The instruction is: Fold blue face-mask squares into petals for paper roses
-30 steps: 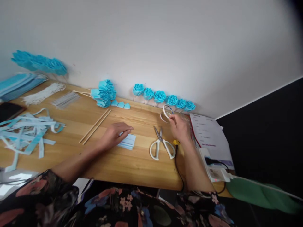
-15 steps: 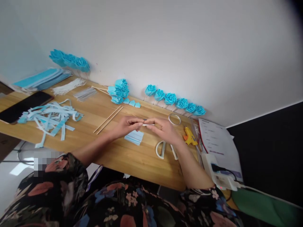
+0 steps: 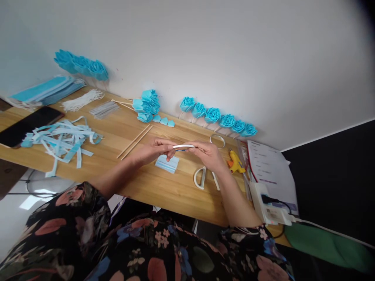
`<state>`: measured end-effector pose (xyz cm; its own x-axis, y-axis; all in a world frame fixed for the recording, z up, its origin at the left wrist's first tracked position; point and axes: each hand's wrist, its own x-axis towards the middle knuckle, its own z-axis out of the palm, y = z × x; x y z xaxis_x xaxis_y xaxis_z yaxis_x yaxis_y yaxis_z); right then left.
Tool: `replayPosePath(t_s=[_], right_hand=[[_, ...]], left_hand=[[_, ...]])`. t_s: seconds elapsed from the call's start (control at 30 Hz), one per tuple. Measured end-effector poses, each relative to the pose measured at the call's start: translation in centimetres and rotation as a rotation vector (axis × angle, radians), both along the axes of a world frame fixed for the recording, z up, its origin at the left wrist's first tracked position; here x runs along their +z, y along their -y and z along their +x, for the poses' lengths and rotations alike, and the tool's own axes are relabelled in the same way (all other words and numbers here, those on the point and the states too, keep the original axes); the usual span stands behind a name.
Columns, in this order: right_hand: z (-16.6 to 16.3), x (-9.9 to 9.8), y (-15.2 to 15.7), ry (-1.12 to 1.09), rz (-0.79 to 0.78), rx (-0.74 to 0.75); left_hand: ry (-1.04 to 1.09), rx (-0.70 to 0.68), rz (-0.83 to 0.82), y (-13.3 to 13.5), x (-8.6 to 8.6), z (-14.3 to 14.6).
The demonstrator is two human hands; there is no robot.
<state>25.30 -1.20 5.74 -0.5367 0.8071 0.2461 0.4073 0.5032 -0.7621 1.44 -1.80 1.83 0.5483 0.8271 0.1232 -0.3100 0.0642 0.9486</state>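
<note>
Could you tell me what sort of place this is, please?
Likely a craft desk: a wooden table against a white wall, with blue roses lined along it, cut blue strips, scissors and a yellow glue gun.

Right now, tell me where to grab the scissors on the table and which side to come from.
Grip the scissors by the white handle loops, coming down from the near edge of the table. The loops lie flat, uncovered, pointing toward you; the blades run away under the right hand, which pinches a white strip with the left hand.
</note>
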Motion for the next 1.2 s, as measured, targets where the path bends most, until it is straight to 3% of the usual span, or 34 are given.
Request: replayPosePath(t_s=[0.2,0.37,0.5,0.6,0.73,1.03,1.2], right_hand=[[-0.8,0.6,-0.2,0.183,0.329,0.082],[0.6,1.0,1.5,0.342,0.476,-0.200],[4.0,-0.8,4.7,0.465,0.358,-0.452],[5.6,-2.8,7.5,0.571,0.277,-0.551],[5.4,-4.7,10.2,0.643,0.206,-0.611],[4.0,-6.0,11.0,0.701,0.131,-0.735],[3.8,-5.7,10.3,0.688,-0.013,-0.761]], left_hand=[[-0.120,-0.035,0.005,-0.1,-0.1,-0.3],[-0.030,0.083,-0.039,-0.5,-0.7,-0.1],[0.087,0.114,-0.093,-0.7,-0.8,0.2],[0.118,0.134,-0.098,-0.6,-0.7,0.4],[0.112,0.161,-0.104,-0.5,-0.6,0.7],[0.150,0.199,-0.161,-0.3,0.0,0.6],[0.178,0.216,-0.161,-0.2,0.2,0.5]])
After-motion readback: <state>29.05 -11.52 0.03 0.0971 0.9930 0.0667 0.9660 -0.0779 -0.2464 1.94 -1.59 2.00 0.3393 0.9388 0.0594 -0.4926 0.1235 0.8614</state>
